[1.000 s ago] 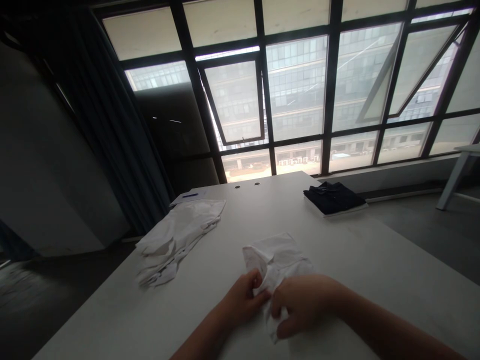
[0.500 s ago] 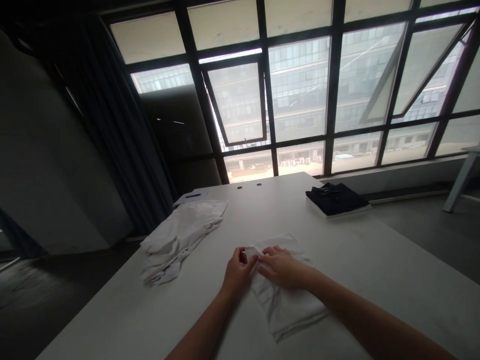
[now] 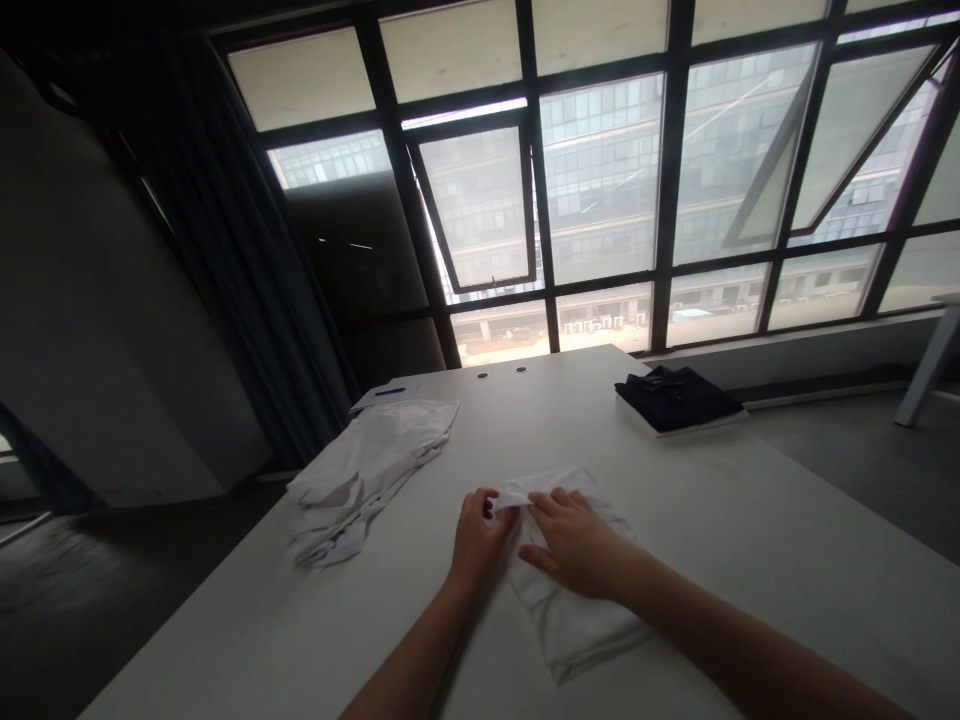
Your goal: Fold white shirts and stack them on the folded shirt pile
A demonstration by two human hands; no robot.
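A folded white garment (image 3: 577, 610) lies on the table in front of me, its kind hard to tell. At its far left corner, my left hand (image 3: 480, 530) pinches the edge of the cloth between thumb and fingers. My right hand (image 3: 574, 545) rests palm down on top of the garment, fingers stretched out and thumb spread away from them. The fingertips of the right hand lie close to the pinched, slightly raised fold. Part of the garment is hidden beneath the right hand and forearm.
On the white table (image 3: 360, 625), a loose pile of white clothing (image 3: 382, 455) lies left, with papers and a blue pen (image 3: 390, 391) behind it. A folded dark collared shirt (image 3: 679, 397) sits atop something white at right. Windows and a dark curtain (image 3: 247, 270) stand beyond.
The right hand's thumb has spread further from its fingers and from my left hand. The left hand keeps its pinch on the garment's edge, where the fold shows more. The view has shifted slightly.
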